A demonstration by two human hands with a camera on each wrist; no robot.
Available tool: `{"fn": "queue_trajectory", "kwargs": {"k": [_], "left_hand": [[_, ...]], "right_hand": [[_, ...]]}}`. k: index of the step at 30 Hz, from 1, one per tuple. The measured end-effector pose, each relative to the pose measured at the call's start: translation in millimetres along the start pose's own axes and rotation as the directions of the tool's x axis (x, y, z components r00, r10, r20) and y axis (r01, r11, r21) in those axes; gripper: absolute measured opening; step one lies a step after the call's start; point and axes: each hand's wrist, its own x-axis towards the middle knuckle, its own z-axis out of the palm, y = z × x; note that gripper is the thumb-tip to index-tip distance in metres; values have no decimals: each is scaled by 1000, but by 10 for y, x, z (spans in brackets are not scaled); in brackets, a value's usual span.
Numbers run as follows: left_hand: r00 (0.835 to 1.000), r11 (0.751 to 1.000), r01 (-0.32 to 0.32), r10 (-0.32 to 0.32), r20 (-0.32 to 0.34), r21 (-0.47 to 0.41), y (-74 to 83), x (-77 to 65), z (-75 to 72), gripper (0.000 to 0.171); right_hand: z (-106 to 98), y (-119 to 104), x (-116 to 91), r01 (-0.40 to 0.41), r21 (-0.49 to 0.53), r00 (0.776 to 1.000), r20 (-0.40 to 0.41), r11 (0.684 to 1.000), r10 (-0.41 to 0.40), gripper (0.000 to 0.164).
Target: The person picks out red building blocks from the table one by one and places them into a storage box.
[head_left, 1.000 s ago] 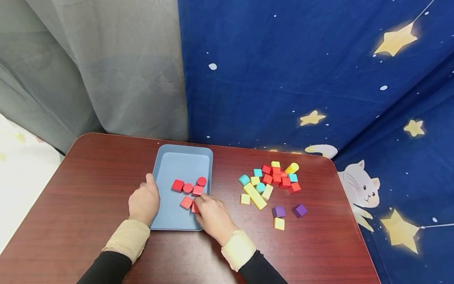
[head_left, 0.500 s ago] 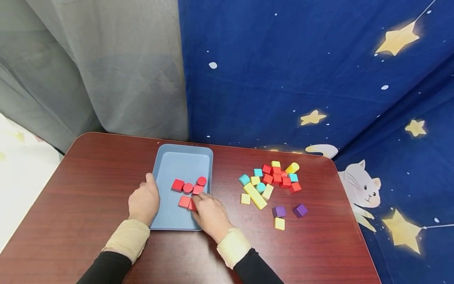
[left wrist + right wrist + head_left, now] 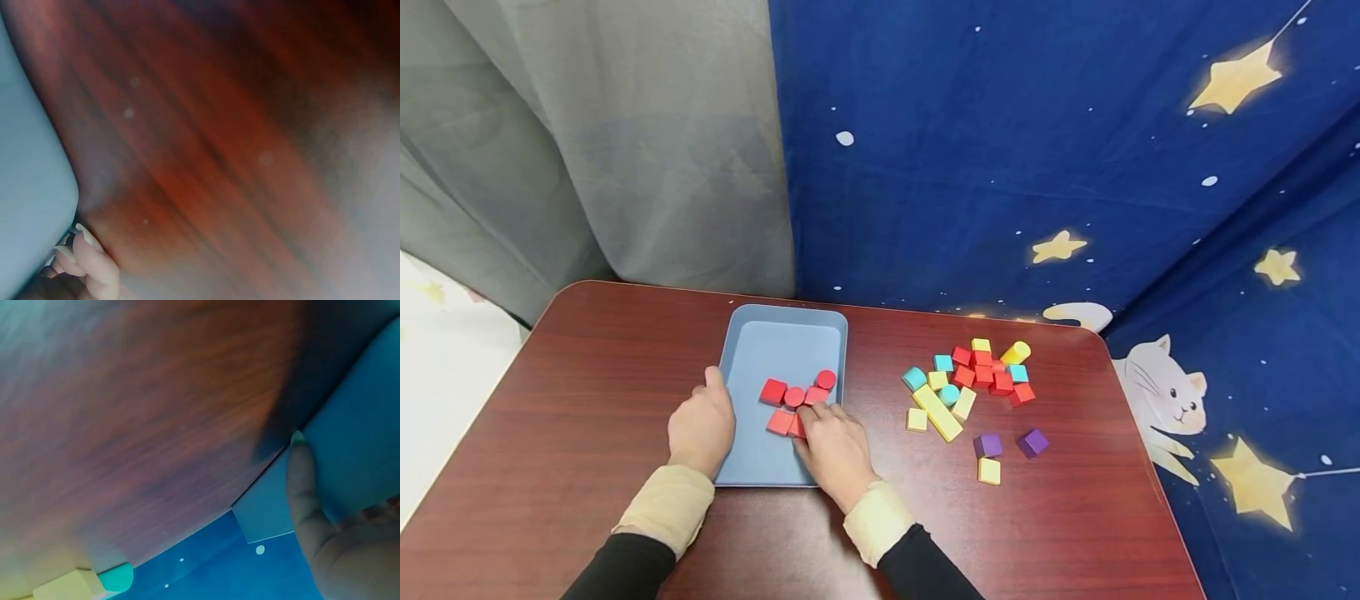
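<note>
A left hand [image 3: 702, 429] is gripping the tray's [image 3: 782, 346] left edge; a right hand [image 3: 835, 450] is touching a red block [image 3: 796, 427] nearer the right edge, whether pinching, I cannot tell.

It looks like a curtained-off play corner; whether it stands in a home or a studio cannot be told. A plain grey curtain [image 3: 677, 150] and a blue curtain [image 3: 925, 192] hang close behind the wood-grained tabletop [image 3: 617, 375]. The blue curtain carries yellow stars [image 3: 1238, 79] and, beyond the tabletop's right edge, a cartoon cat [image 3: 1161, 392]; colourful toy blocks [image 3: 937, 413] lie on the tabletop.
</note>
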Motion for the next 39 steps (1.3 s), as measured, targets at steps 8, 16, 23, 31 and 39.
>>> {"fn": "queue_trajectory", "kwargs": {"k": [8,16,23,31,39], "left_hand": [[1000,1000,3,-3,-4,-6,-5,-12,7,15],[1000,1000,6,-6,12,-7,6,-13,4,16],[1000,1000,4,-4,24,-4,-1,-1,-4,15],[1000,1000,7,-7,19,-5,-6,-8,-2,14],[1000,1000,0,0,9,1,-6,-7,17,15]], "right_hand": [[30,-28,1,-33,2,999,-3,999,33,28],[-40,23,-50,-36,68,998,46,997,32,33],[-179,128,-92,-21,144,997,72,989,11,40],[-392,338,-152,3,245,998,58,970,-18,38],[-556,634,-287,33,228,999,9,973,-36,33]]}}
